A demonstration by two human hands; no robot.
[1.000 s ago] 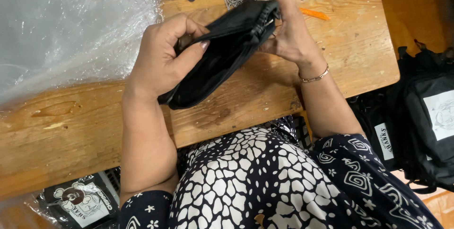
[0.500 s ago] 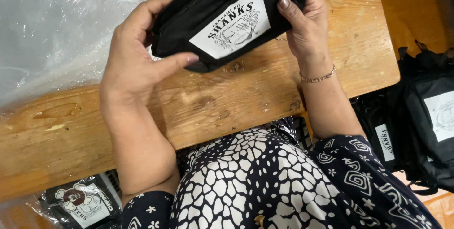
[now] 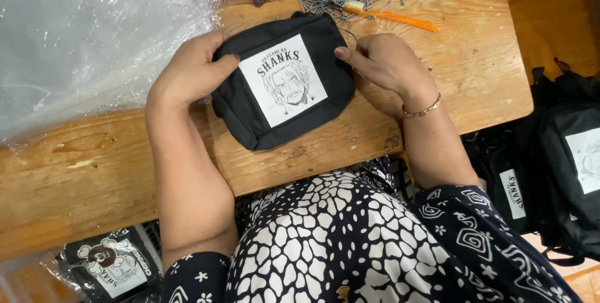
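Black pouch [image 3: 284,90] on wooden table [image 3: 437,59], flat (white label up).
Left hand [image 3: 187,75] fingers curled gripping its edge; right hand [image 3: 387,62] fingertips pressed together against opposite edge.

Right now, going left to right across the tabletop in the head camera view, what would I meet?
Clear plastic sheet → left hand → black pouch with a white picture patch → right hand → orange toothbrush, lying farther back on the wooden table.
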